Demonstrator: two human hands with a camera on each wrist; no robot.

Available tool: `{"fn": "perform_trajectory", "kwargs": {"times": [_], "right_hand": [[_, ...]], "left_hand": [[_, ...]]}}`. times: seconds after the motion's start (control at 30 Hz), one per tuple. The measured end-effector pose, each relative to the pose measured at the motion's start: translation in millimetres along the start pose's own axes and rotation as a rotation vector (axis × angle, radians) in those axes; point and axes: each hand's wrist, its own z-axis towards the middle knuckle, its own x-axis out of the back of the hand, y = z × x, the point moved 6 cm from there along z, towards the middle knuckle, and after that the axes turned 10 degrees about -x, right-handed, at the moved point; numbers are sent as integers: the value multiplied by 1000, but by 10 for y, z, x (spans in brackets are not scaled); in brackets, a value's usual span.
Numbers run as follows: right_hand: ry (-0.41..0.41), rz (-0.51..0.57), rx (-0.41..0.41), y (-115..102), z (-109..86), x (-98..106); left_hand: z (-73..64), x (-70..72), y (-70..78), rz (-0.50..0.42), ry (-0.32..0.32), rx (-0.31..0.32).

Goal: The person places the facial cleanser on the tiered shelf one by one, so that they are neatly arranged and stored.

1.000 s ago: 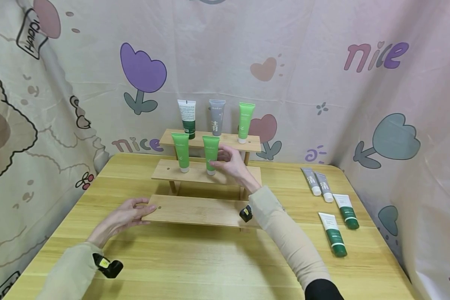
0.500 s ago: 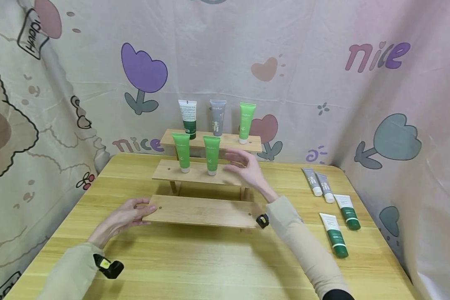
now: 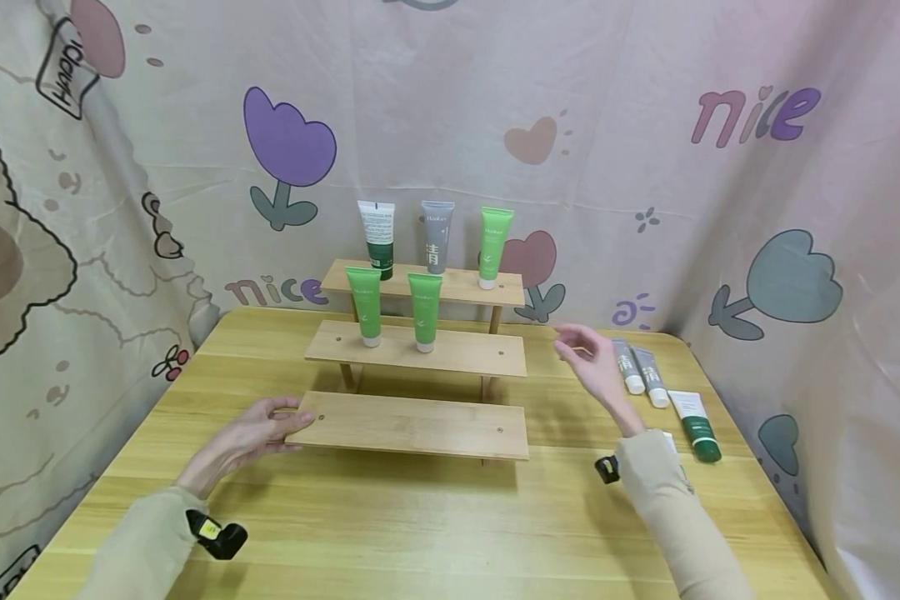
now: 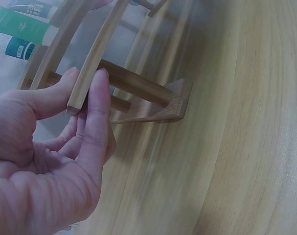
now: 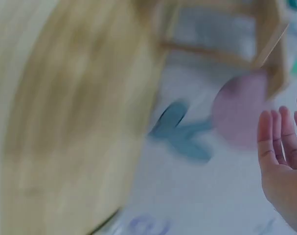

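Note:
My left hand (image 3: 249, 435) pinches the left end of the wooden three-step stand's lowest shelf (image 3: 412, 427); in the left wrist view the thumb lies on one face and the fingers (image 4: 95, 122) on the other. Two green tubes (image 3: 365, 307) (image 3: 424, 310) stand cap-down on the middle shelf (image 3: 468, 354). On the top shelf (image 3: 461, 282) are a white-and-green tube (image 3: 378, 237), a grey tube (image 3: 437, 237) and a green tube (image 3: 493, 248). My right hand (image 3: 598, 371), holding nothing, hovers right of the stand, beside two grey tubes (image 3: 628, 371) (image 3: 651, 379) lying on the table.
A white-and-green tube (image 3: 697, 429) lies near the right edge of the wooden table (image 3: 390, 533). Another tube there is mostly hidden by the right sleeve (image 3: 667, 492). A printed curtain (image 3: 607, 67) hangs behind and at both sides.
My right hand has let go of the right-hand green tube on the middle shelf and moved right toward the grey tubes. The left hand has kept its place on the lowest shelf.

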Motion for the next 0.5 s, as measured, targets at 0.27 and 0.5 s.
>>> {"fn": "perform_trajectory", "kwargs": {"times": [0.27,0.5], "right_hand": [[106,-285,-45,541,-104,577],[0,-473,-123,714,-181,712]], "left_hand": [[-1,3,-9,1,-6,-11],[-2,-1,-11,9,-7,-11]]}}
